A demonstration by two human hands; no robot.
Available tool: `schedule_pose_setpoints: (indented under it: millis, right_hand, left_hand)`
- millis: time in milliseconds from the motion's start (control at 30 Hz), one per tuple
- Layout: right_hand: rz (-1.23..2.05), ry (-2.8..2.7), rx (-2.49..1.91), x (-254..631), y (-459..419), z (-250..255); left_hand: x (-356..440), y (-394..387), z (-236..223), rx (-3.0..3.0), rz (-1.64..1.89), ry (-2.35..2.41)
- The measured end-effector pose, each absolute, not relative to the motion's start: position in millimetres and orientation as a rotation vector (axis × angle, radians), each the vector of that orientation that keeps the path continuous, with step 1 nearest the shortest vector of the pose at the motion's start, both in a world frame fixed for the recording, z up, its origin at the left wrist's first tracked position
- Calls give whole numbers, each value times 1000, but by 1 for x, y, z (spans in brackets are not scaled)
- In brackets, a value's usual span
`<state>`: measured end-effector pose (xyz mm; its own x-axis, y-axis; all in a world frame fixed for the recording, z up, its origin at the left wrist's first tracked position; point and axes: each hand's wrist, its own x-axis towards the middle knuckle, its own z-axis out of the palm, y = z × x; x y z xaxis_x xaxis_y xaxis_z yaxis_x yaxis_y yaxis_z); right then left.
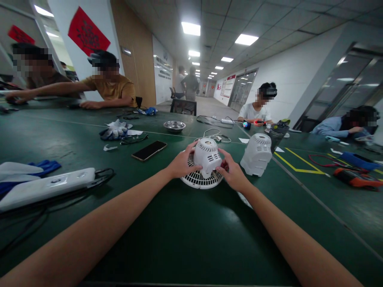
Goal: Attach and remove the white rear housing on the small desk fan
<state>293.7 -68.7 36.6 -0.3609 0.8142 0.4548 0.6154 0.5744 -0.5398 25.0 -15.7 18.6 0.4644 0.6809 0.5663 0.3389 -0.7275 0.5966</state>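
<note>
A white slotted fan motor housing (207, 154) sits on top of a round white fan grille (201, 182), which lies on the green table. My left hand (186, 162) is closed around the housing's left side, thumb toward the front. From the right, my right hand (232, 170) grips the same housing with thumb and fingers. A second white vented housing (257, 153) stands upright on the table to the right of my right hand. A white cable (213, 133) lies behind the grille. The parts of the grille under the housing are hidden.
A phone (149, 150), a metal bowl (174, 126) and work gloves (116, 130) lie left and behind. A white power strip (50, 187) is at far left. An orange multimeter (356, 178) lies right. Several people sit around the table.
</note>
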Motion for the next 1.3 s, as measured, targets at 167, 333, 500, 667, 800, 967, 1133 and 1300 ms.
schedule_pose_setpoints:
  millis: [167,333,500,667,800,967,1133,1300]
  right_hand:
    - [316,-1902,-1234,299,-57,25]
    - [398,-1868,-1177,293,-59,24]
    - [402,-1975,-1182,286,-66,24]
    - [361,-1966,-1205,283,-65,23]
    - [347,-1947,-1229,284,-64,22]
    - [350,-1924,-1249,290,-62,23]
    - [394,-1892,-1254,294,-62,22]
    - [429,-1862,-1271,292,-60,21]
  left_hand:
    - [18,-9,14,2193,1364,1163]
    - [16,2,3,1983,1329,1370]
    - [20,2,1,1996,1227,1512]
    - [20,2,1,1900,1196,1510]
    - [14,6,0,1823,1224,1474]
    - [9,9,0,1780,1271,1426]
    - [8,7,2,1785,1249,1384]
    - [6,14,-2,1831,1190,1405]
